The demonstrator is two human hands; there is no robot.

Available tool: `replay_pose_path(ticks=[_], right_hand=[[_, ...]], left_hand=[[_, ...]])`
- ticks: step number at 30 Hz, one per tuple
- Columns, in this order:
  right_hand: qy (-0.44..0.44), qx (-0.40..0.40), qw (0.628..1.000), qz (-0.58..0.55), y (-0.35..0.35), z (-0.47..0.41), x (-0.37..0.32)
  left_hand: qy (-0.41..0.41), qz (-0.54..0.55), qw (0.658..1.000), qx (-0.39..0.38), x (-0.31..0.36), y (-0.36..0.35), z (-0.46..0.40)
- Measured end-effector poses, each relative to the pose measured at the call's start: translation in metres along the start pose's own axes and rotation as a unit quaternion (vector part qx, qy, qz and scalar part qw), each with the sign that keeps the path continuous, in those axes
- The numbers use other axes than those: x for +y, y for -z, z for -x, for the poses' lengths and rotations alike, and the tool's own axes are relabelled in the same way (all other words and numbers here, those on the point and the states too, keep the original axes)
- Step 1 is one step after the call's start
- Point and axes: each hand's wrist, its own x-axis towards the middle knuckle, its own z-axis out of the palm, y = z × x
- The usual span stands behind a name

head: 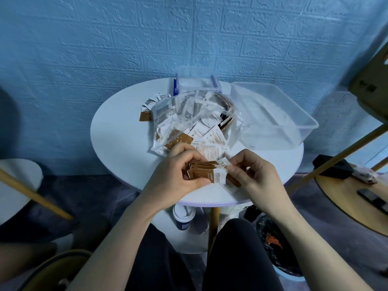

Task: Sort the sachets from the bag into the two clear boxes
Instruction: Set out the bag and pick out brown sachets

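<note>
Gathering brown sachets into a stack at the table's near edge.

The left hand [184, 164] curls around a fanned stack [206, 172] of brown sachets, keeping them squared; the right hand [249, 169] pinches the stack's white end — likely aligning one more. The bag [189, 114] lies open mid-table, sachets spilling out. Both boxes sit along the far edge — the small box [197, 80] behind the bag, the large box [273, 114] right, seemingly empty, with open room above.
</note>
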Motion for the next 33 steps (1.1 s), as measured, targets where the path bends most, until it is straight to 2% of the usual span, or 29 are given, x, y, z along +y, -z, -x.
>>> replay_pose_path(ticks=[4,6,9,11,13,16,19,25,30,33], right_hand=[[0.035,0.029,0.993,0.109,0.011,-0.002,0.000],[0.013,0.025,0.989,0.142,0.019,-0.003,-0.001],[-0.021,-0.030,0.982,0.185,0.029,-0.002,-0.005],[-0.001,-0.080,0.965,0.248,0.029,0.004,-0.008],[0.025,-0.081,0.954,0.289,0.026,0.011,-0.008],[0.020,-0.017,0.961,0.274,0.025,0.013,-0.005],[-0.011,-0.008,0.960,0.279,0.028,0.011,0.002],[-0.019,-0.089,0.974,0.207,0.028,0.005,0.002],[-0.026,-0.162,0.966,0.202,0.032,-0.002,-0.005],[-0.013,-0.156,0.967,0.203,0.037,-0.003,-0.008]], left_hand=[[0.021,0.024,0.999,0.012,0.000,0.001,0.002],[0.038,0.025,0.999,0.020,-0.001,0.001,0.003],[0.040,0.023,0.999,0.020,0.000,0.001,0.002],[0.027,0.018,0.999,0.014,0.001,0.001,0.002],[0.016,0.009,1.000,0.008,0.003,0.002,0.002],[0.015,-0.001,1.000,0.003,0.004,0.003,0.002],[0.018,0.005,1.000,-0.005,0.003,0.004,0.003],[0.048,0.011,0.999,-0.009,0.001,0.004,0.004],[0.056,0.024,0.998,0.008,0.001,0.003,0.005],[0.056,0.032,0.998,0.017,0.000,0.001,0.004]])
